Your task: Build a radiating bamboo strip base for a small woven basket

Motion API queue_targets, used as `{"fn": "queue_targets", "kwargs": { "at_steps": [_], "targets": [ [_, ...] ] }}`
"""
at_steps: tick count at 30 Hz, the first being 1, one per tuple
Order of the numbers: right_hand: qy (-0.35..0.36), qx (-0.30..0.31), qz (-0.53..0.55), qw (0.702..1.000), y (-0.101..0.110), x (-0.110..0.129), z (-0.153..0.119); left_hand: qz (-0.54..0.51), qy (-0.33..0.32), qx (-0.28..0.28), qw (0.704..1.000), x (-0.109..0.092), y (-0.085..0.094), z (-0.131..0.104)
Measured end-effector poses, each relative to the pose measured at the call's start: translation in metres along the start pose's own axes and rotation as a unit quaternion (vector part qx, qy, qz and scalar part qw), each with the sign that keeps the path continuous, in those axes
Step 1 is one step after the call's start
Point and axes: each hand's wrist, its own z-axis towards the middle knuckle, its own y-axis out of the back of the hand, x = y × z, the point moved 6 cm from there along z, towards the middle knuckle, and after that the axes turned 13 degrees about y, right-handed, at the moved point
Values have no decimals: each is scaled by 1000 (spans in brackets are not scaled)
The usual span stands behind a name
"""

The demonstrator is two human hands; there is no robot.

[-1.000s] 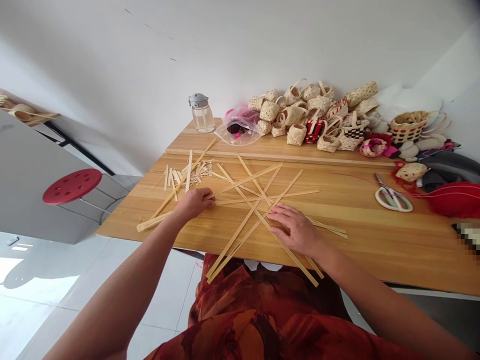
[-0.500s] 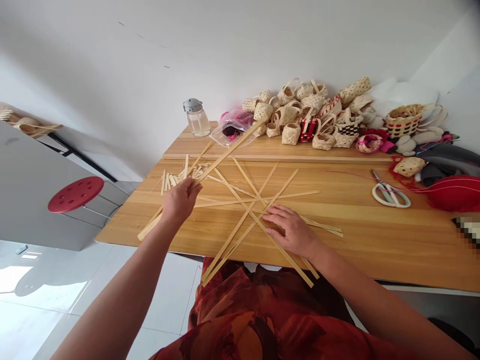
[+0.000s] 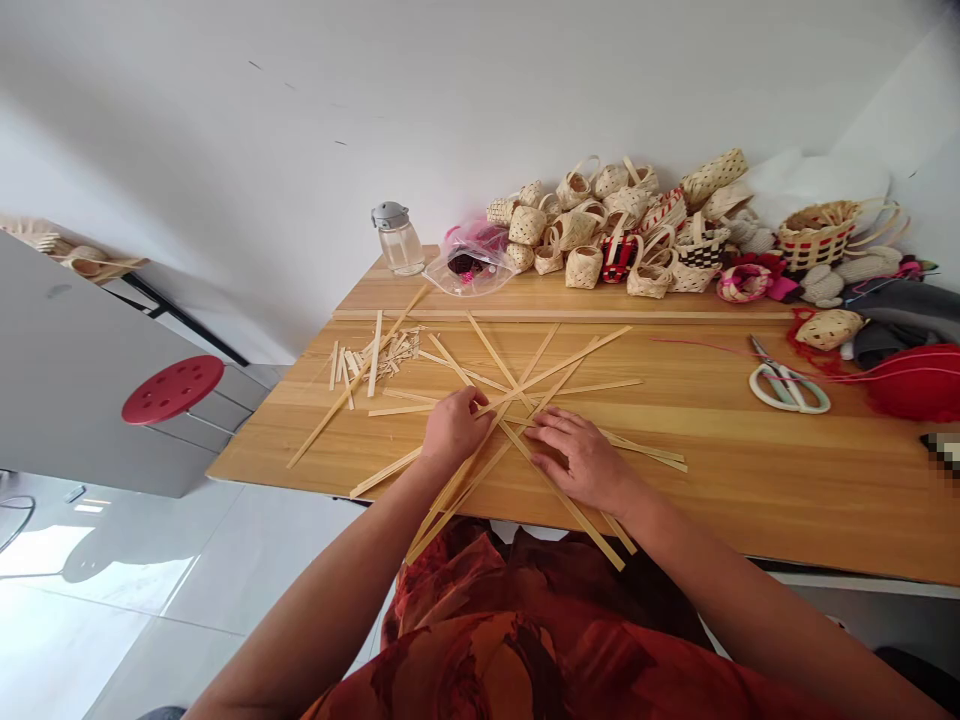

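Observation:
Several flat, light bamboo-like strips (image 3: 566,502) lie on the wooden table, crossing each other in a star shape in front of me. My left hand (image 3: 454,430) is closed on one more strip (image 3: 581,359), which slants from the table's front left up to the right over the crossing. Just right of the crossing, my right hand (image 3: 583,462) rests with its fingers stretched out over the strips. Its fingertips touch them close to where they meet. The crossing itself is partly covered by both hands.
Left of the star lie short cut pieces (image 3: 394,352) and a single long strip (image 3: 322,424). White-handled scissors (image 3: 789,388) and red yarn (image 3: 911,385) are at the right. Small woven baskets (image 3: 582,268), a plastic bag (image 3: 471,270) and a water bottle (image 3: 400,246) stand along the back.
My left hand has moved right and down with its strip, from over the cut pieces to the crossing. The strip now lies across the others. My right hand has stayed in place.

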Motion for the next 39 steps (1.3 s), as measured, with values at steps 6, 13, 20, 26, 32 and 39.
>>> {"fn": "queue_targets", "kwargs": {
  "at_steps": [6,13,20,26,32,39],
  "targets": [
    [5,-13,10,1000,-1,-2,-1,42,17,9,999,-17,-18,8],
    [9,-1,5,1000,-4,-3,-2,57,33,0,998,-18,-23,12],
    [4,-6,13,1000,-3,-3,-2,67,35,-8,997,-17,-21,11],
    [7,1,8,1000,-4,-3,-1,84,36,-15,996,-16,-21,11],
    [8,10,-1,1000,-3,-2,0,98,33,-17,994,-17,-22,11],
    [6,12,0,1000,-4,-1,0,112,41,-10,993,-19,-22,10]
  ]
}}
